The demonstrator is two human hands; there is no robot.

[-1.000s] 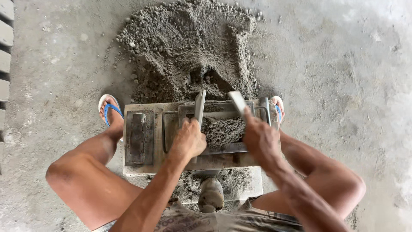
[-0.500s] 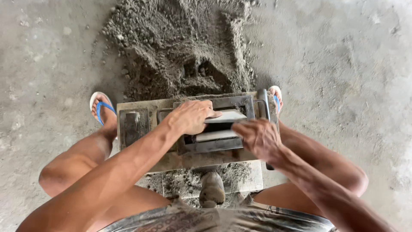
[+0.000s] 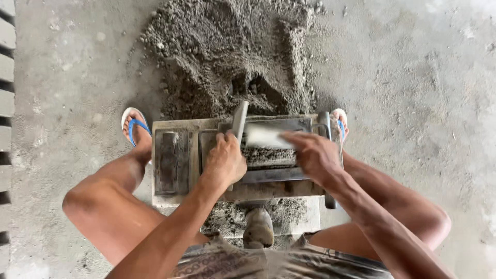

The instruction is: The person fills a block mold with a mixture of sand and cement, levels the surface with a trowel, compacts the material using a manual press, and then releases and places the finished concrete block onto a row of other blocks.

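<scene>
Concrete floor, metal block mould (image 3: 178,170) under left hand (image 3: 225,163), right hand (image 3: 315,155).

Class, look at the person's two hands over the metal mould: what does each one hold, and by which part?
The left hand grips the lower end of a flat metal bar. The right hand holds a blurred pale flat piece by its right end.

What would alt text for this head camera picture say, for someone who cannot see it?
Seen from above, a squatting person's left hand and right hand each hold a flat tool over a metal block mould filled with damp grey mix. A heap of the same mix lies beyond on the concrete floor, between feet in blue sandals.
</scene>
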